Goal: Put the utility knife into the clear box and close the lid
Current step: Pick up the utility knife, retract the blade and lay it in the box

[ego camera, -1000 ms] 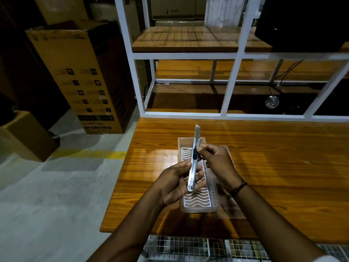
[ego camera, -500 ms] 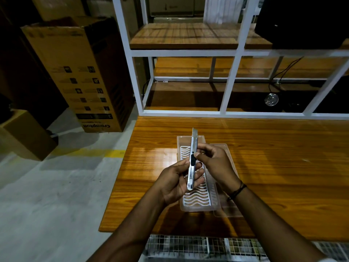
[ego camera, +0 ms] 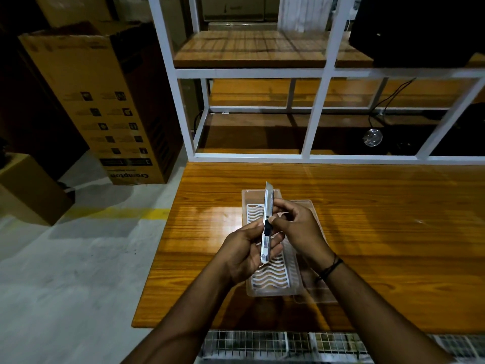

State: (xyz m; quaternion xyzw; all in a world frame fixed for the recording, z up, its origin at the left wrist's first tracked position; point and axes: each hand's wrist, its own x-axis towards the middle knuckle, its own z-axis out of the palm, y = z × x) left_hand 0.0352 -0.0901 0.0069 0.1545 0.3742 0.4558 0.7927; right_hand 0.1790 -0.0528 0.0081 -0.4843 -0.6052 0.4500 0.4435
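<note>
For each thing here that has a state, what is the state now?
utility knife: held in the air over the box, in both hands
clear box: open, on the table, holding only a white wavy insert
lid: off, lying beside the box
left hand: gripping the knife
right hand: thumb on the knife's black slider

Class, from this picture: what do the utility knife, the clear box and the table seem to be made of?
Utility knife: likely bright metal, silvery sheen, with a black, probably plastic slider.
Clear box: transparent glossy plastic; the wood shows through.
Table: wood or wood-look laminate, glossy; grain lines and glare.
</note>
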